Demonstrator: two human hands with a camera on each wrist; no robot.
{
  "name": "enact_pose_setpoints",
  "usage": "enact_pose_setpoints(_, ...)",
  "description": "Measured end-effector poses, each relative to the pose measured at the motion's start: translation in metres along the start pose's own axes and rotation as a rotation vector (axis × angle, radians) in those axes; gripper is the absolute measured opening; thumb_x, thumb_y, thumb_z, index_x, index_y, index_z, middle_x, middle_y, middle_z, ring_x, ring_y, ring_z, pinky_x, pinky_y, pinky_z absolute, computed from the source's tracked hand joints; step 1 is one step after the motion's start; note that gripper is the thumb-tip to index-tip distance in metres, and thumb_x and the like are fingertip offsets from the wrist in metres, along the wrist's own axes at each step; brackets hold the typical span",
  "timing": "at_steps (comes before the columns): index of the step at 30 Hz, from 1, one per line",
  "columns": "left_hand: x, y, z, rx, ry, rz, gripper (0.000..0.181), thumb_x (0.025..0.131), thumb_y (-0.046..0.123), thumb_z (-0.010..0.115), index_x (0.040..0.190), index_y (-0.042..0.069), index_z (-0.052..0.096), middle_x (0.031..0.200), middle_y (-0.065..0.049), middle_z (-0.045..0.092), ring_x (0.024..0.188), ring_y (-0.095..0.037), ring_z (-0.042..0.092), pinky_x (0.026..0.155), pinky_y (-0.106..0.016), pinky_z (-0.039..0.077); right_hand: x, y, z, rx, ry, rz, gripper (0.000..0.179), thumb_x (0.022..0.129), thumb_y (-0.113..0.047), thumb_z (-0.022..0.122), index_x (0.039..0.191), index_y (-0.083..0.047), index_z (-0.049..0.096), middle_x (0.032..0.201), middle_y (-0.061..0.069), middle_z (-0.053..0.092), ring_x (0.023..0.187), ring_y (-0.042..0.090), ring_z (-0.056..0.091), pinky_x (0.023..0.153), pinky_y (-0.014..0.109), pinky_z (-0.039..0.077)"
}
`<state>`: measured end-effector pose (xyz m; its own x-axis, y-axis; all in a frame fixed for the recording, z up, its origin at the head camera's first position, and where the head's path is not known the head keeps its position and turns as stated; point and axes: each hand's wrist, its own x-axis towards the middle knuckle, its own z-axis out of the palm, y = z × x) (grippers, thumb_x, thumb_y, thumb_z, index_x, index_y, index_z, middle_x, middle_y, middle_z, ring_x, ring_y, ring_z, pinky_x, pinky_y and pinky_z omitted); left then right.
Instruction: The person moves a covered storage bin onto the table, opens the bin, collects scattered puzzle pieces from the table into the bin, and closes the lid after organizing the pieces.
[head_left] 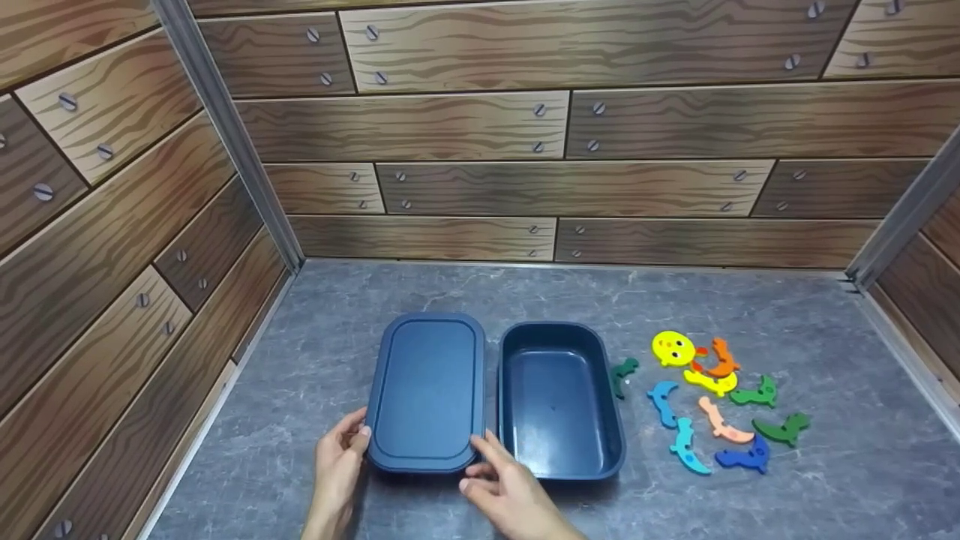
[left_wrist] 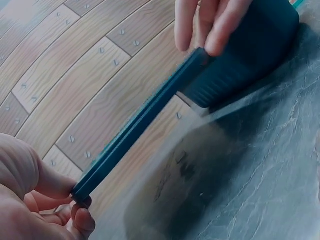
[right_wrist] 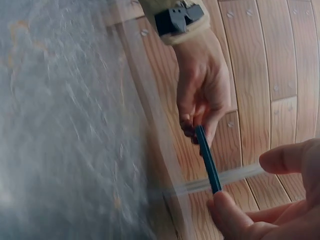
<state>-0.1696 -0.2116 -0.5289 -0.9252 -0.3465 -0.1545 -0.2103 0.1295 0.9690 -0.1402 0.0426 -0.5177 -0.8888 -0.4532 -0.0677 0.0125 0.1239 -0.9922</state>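
A dark blue rectangular lid [head_left: 427, 390] is held up over the table, left of the matching box. My left hand [head_left: 340, 457] pinches its left edge near the front corner, thumb on top and fingers below, as the left wrist view [left_wrist: 82, 192] also shows. My right hand [head_left: 510, 484] is at the lid's right front corner. In the right wrist view, fingertips [right_wrist: 220, 200] touch the lid's edge while another finger stands apart above it. The deep blue box [head_left: 559, 405] sits uncovered on the table, with nothing inside.
Right of the box lie several flat colourful animal-shaped pieces [head_left: 724, 420] and a yellow round face piece [head_left: 673, 349]. A dark green piece [head_left: 621, 375] lies close beside the box's right wall. Wood-patterned panels [head_left: 480, 127] enclose the grey marbled table [head_left: 862, 360].
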Motion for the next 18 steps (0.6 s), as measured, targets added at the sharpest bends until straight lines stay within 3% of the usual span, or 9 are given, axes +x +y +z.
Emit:
enact_pose_setpoints(8,-0.001,-0.007,-0.002,0.014,-0.008,-0.007,0.038,0.096,-0.002,0.051,0.133,-0.010,0.054,0.098,-0.012,0.059,0.080,-0.020,0.050,0.064,-0.030,0.045,0.006,0.008,0.009,-0.041,-0.021,0.117,0.069,0.095,-0.019,0.064,0.151,0.004,0.032,0.156,0.037,0.001,0.122,0.034,0.053,0.094,0.032,0.050)
enact_pose_setpoints(18,0.002,-0.012,-0.002,0.034,-0.048,-0.022,0.041,0.093,-0.007,0.049,0.134,-0.015,0.050,0.098,-0.013,0.055,0.081,-0.020,0.049,0.062,-0.028,0.045,0.009,0.019,0.012,-0.126,-0.009,0.074,0.067,0.090,-0.012,0.061,0.148,0.009,0.034,0.152,0.042,0.004,0.119,0.034,0.055,0.090,0.033,0.052)
